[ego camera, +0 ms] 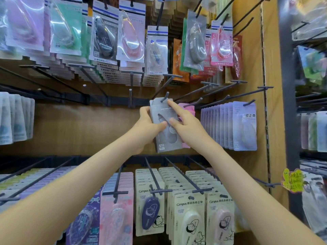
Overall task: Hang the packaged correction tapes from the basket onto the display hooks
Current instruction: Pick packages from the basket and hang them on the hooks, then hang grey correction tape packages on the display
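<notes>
Closest to the camera, along the bottom, cream cardboard Campus packs (189,218) with rounded clear blisters hang in tight rows on long dark metal rods (178,174), beside glossy pink packs (116,209). Both bare forearms reach up over these rows toward the middle rail.

The left hand (147,125) grasps the grey card pack of correction tape (167,131), fingers wrapped round its left edge and thumb laid across the front over the clear bubble. The right hand (184,124) is not clenched. Its index finger lies straight along the upper right of the grey card pack with the tip near the hang hole, and its thumb tip rests on the face. Its other fingers are hidden.

The grey card pack is slightly tilted, its top at the upturned tip of a dark grey display hook (166,96). Neighbouring hooks jut out on either side of it. Just behind hangs a flat pink pack (187,110), and further right a row of matte lavender packs (245,126). Above, MONO packs (104,32) with shiny teardrop blisters overlap in stepped stacks.
</notes>
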`<state>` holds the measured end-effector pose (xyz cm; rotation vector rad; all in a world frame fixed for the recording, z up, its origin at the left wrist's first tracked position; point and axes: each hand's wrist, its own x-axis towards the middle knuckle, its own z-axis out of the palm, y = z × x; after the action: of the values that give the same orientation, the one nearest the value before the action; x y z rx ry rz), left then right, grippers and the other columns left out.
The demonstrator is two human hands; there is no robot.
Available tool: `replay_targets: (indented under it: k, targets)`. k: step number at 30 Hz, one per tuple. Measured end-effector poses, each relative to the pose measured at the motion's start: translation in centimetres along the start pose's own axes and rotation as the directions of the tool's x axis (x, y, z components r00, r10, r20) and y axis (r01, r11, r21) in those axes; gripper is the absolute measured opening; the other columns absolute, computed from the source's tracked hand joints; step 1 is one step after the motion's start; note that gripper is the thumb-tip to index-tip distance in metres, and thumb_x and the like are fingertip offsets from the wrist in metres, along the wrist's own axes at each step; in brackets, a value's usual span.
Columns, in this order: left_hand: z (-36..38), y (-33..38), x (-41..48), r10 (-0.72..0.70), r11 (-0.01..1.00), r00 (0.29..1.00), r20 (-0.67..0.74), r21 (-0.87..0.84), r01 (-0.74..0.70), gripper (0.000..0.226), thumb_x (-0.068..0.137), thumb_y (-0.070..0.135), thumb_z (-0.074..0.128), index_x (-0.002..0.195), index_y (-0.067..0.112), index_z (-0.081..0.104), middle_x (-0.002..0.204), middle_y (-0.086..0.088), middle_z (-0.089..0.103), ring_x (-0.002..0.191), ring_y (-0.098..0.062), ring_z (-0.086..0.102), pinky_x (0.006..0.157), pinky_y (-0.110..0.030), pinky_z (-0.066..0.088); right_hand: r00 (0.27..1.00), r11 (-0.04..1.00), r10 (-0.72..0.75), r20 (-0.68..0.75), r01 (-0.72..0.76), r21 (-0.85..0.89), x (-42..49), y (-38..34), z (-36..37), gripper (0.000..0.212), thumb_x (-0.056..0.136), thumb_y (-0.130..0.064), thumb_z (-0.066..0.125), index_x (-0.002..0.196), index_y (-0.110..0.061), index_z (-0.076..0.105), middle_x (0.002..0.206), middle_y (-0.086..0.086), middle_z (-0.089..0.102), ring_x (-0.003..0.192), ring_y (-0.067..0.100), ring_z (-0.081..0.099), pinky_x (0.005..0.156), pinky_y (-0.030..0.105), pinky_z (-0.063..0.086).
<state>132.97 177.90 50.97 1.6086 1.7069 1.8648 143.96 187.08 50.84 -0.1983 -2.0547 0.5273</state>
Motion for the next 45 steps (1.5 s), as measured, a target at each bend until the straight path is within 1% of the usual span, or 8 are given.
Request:
replay_targets:
  k: [9,15,18,21,30,38,41,45]
  targets:
    - [0.0,-2.0,2.6,0.147,0.964,0.985,-0.085,0.233,-0.124,0.076,0.092,0.011,0.061,0.145,0.032,0.011,0.121,0.003,0.046,0.100,-0.011,0.050,0.068,-0.021,0.048,0.958,0.909,0.006,-0.287,-0.125,-0.399,0.2,4.2,-1.5,0.047,0.097,-0.023,0.052,0.142,-0.024,0.037,0.139,0.001,0.039,0.124,0.016,0.038,0.095,0.022,0.034]
    - [-1.0,-3.0,3.1,0.112,0.960,0.987,-0.115,0.267,-0.078,0.078,0.092,0.017,0.062,0.149,0.034,0.013,0.141,-0.001,0.046,0.111,-0.015,0.054,0.076,-0.028,0.053,0.986,0.908,0.091,-0.141,-0.140,-0.395,0.2,4.9,-1.7,0.065,0.096,-0.026,0.055,0.150,-0.028,0.020,0.148,-0.001,0.027,0.132,0.019,0.031,0.104,0.033,0.040]
    - [-1.7,-2.8,1.4,0.076,0.937,0.978,-0.196,0.349,-0.003,0.079,0.093,0.022,0.061,0.151,0.035,0.009,0.148,-0.006,0.041,0.126,-0.026,0.049,0.091,-0.037,0.048,0.984,0.895,0.014,-0.176,-0.090,-0.437,-1.1,3.4,-0.5,0.064,0.095,-0.026,0.055,0.150,-0.025,0.021,0.149,0.000,0.028,0.131,0.019,0.033,0.101,0.032,0.042]
    - [-3.1,-2.0,-2.2,0.152,0.867,0.964,-0.220,0.498,-0.023,0.072,0.095,0.024,0.057,0.151,0.037,0.013,0.147,-0.005,0.042,0.126,-0.022,0.048,0.089,-0.026,0.038,0.975,0.899,-0.048,-0.218,-0.053,-0.435,-2.9,0.1,1.5,0.062,0.095,-0.027,0.055,0.149,-0.023,0.024,0.149,0.001,0.031,0.131,0.019,0.036,0.102,0.029,0.040]
    - [-16.9,-4.2,-21.3,0.354,0.748,0.900,-0.255,0.655,-0.109,0.057,0.091,0.011,0.055,0.143,0.028,0.040,0.133,0.008,0.054,0.120,-0.007,0.052,0.103,-0.030,0.044,0.911,0.896,-0.411,-0.034,0.396,-0.203,-11.2,-14.7,18.7,0.053,0.089,-0.019,0.054,0.140,-0.009,0.043,0.132,0.010,0.049,0.119,0.027,0.045,0.097,0.041,0.044]
    - [-33.6,-16.0,-44.0,-0.064,0.675,0.861,-0.504,0.614,0.409,0.050,0.093,0.014,0.055,0.140,0.024,0.042,0.127,0.007,0.054,0.115,-0.008,0.053,0.098,-0.024,0.042,0.851,0.948,-0.314,0.421,0.302,0.098,-23.5,-22.7,44.3,0.049,0.095,-0.021,0.050,0.142,-0.011,0.041,0.134,0.008,0.048,0.126,0.025,0.042,0.102,0.039,0.039]
    - [-37.1,-22.8,-52.4,-0.277,0.595,0.729,-0.625,0.484,0.642,0.044,0.095,0.019,0.053,0.138,0.022,0.043,0.127,0.004,0.055,0.113,-0.013,0.055,0.092,-0.026,0.045,0.719,0.961,-0.270,0.640,0.239,0.137,-30.6,-22.6,53.2,0.047,0.099,-0.023,0.046,0.145,-0.015,0.037,0.135,0.003,0.046,0.126,0.019,0.039,0.102,0.033,0.038]
    - [-39.0,-34.6,-65.5,-0.552,0.390,0.419,-0.721,0.221,0.894,0.032,0.090,0.007,0.051,0.121,0.010,0.054,0.115,-0.015,0.062,0.106,-0.032,0.059,0.089,-0.041,0.046,0.487,0.976,-0.205,0.849,0.171,0.138,-43.5,-19.7,64.9,0.045,0.095,-0.016,0.050,0.139,-0.010,0.044,0.125,0.009,0.051,0.116,0.027,0.047,0.096,0.038,0.042]
